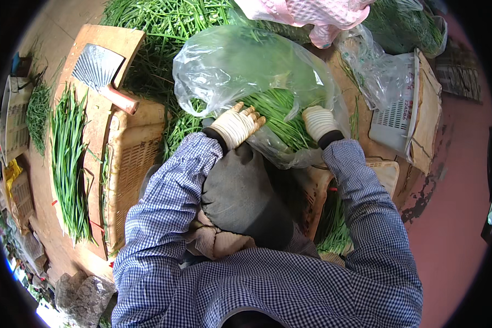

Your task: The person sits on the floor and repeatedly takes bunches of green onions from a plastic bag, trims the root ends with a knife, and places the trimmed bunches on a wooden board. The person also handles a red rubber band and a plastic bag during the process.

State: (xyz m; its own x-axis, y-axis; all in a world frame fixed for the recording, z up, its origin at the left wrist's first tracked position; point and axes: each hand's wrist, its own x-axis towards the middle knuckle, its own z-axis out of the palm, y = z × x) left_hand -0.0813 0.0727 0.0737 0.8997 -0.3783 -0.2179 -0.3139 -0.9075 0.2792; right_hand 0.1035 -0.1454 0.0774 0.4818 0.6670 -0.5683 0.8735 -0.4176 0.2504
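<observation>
A clear plastic bag lies before me, with long green garlic chives showing at its mouth. My left hand, in a whitish glove, rests palm down at the left side of the mouth, fingertips against the chives. Whether it pinches the film is hidden. At the opposite side, my right hand, also gloved, is curled on the bag's edge. Its fingertips are out of sight. Below the bag is my knee in dark grey cloth.
A broad-bladed cleaver and a row of chives lie on a wooden board at left, beside a plastic crate. Loose greens heap up beyond. Pink cloth hangs over the far edge; another crate stands right.
</observation>
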